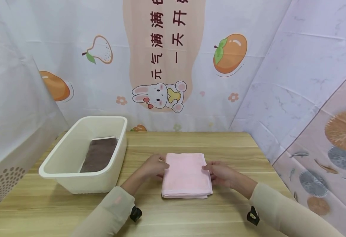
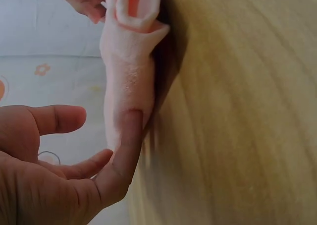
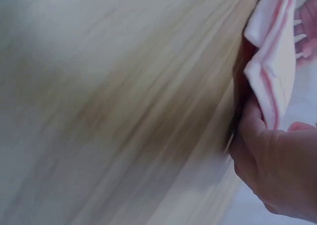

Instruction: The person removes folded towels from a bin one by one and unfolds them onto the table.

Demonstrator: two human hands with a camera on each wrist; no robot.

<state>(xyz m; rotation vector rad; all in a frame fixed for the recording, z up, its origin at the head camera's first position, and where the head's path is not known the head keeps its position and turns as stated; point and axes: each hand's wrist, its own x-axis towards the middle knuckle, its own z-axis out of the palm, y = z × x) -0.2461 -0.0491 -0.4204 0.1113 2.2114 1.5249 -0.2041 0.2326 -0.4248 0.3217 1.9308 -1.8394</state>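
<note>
A folded pink towel (image 1: 186, 174) lies on the wooden table in front of the person, its layered edges showing in both wrist views. At its left side is the left hand (image 1: 155, 167); in the left wrist view a fingertip (image 2: 132, 123) touches the towel's rounded fold while the thumb stands apart from it. The right hand (image 1: 220, 173) holds the towel's right edge, thumb over the top. In the right wrist view, that hand's fingers (image 3: 252, 121) reach beneath the layered edge, their tips hidden.
A cream plastic basin (image 1: 119, 164) stands on the table at the left, with a folded dark brown cloth (image 1: 100, 154) inside. Printed curtains (image 1: 101, 85) hang behind the table (image 1: 220, 144) and along both sides.
</note>
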